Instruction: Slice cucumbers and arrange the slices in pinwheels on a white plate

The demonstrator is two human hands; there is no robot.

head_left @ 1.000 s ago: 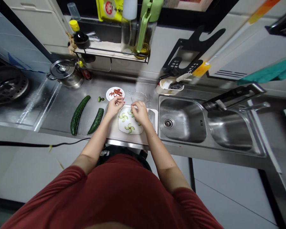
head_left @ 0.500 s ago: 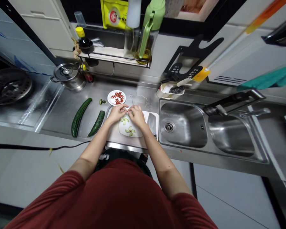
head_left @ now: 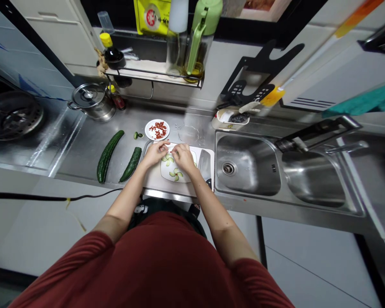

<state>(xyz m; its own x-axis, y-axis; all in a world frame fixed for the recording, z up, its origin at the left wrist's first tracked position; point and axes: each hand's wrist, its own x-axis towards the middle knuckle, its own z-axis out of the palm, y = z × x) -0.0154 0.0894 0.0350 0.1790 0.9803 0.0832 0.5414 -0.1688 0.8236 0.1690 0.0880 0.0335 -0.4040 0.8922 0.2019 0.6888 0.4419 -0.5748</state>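
Both my hands are over a white plate (head_left: 165,173) with pale green cucumber slices (head_left: 176,174) laid out like flowers, a red dot at the centre of one. My left hand (head_left: 154,154) hovers at its upper left edge, fingers curled and close together; what they hold, if anything, is too small to make out. My right hand (head_left: 183,156) is just beside it, thumb and finger pinched by a tiny red speck. Beneath the plate lies a cutting board (head_left: 154,184), with a knife (head_left: 205,164) on its right side. Behind is a small white plate (head_left: 146,130) of red pieces (head_left: 159,129).
Left of the board lie a whole cucumber (head_left: 109,156), a cut cucumber (head_left: 130,164) and small green end pieces (head_left: 137,135). A steel pot (head_left: 94,102) stands farther left. To the right is a double sink (head_left: 248,171) with a faucet (head_left: 321,132). A bottle shelf (head_left: 154,76) overhangs the back.
My hands, fingertips nearly touching before, are slightly farther apart. The left hand's fingers have shifted a little left. The whole view has moved slightly; the cucumbers and plates stay in place.
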